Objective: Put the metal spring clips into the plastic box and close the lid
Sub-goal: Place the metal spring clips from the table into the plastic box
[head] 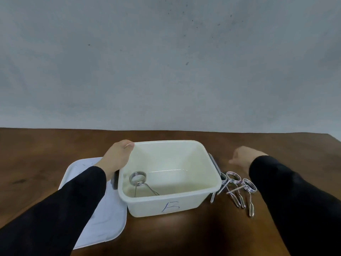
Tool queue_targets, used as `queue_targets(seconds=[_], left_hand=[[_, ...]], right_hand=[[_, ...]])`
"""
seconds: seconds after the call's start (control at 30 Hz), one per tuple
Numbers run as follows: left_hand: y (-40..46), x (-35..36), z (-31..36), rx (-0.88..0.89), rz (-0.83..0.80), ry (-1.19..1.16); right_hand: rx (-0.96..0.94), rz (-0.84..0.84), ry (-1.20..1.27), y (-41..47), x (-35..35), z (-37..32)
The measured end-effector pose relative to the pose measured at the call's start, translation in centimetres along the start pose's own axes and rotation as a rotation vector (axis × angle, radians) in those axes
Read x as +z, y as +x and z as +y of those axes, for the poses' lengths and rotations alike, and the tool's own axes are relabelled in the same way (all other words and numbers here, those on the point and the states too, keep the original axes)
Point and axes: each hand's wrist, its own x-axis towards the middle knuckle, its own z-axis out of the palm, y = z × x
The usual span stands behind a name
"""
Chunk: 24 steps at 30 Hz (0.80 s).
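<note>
1 spring clip [140, 182] lies inside the open plastic box [166, 202] at mid-table, more clips [238, 189] heaped just right of it, the lid [103, 218] flat on its left, left hand [116, 156] gripping the box's far-left rim, right hand [243, 156] empty, loosely curled above the table [184, 235].

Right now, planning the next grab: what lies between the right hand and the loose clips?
Only bare table separates the right hand from the loose clips in the head view.
</note>
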Motion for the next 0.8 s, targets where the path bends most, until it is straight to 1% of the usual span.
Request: queue_targets(seconds=[0.07,0.17,0.3,0.37,0.53,0.63,0.7,0.8], left_hand=[[0.0,0.0,-0.1,0.002,0.0,0.006],[0.1,0.1,-0.4,0.006,-0.001,-0.004],[0.1,0.1,-0.4,-0.008,-0.007,-0.018],[0.0,0.1,-0.3,-0.01,-0.011,-0.021],[-0.2,0.0,0.0,-0.023,-0.014,-0.018],[-0.2,0.0,-0.1,-0.025,-0.013,-0.029],[-0.2,0.0,-0.1,-0.027,-0.017,-0.04],[-0.3,0.0,-0.1,-0.024,-0.018,-0.048]], right_hand=[[0.09,-0.084,-0.089,-0.1,1.7,2.7],[0.171,-0.183,-0.073,-0.6,3.1,4.2],[0.184,-0.205,-0.08,-0.3,4.1,4.0],[0.21,-0.191,-0.062,-0.3,4.6,4.0],[0.269,-0.14,0.136,-0.3,6.4,4.1],[0.286,-0.099,0.153,-0.1,7.0,4.1],[0.285,-0.043,0.156,0.0,6.9,4.2],[0.235,0.103,0.194,0.5,5.3,4.7]])
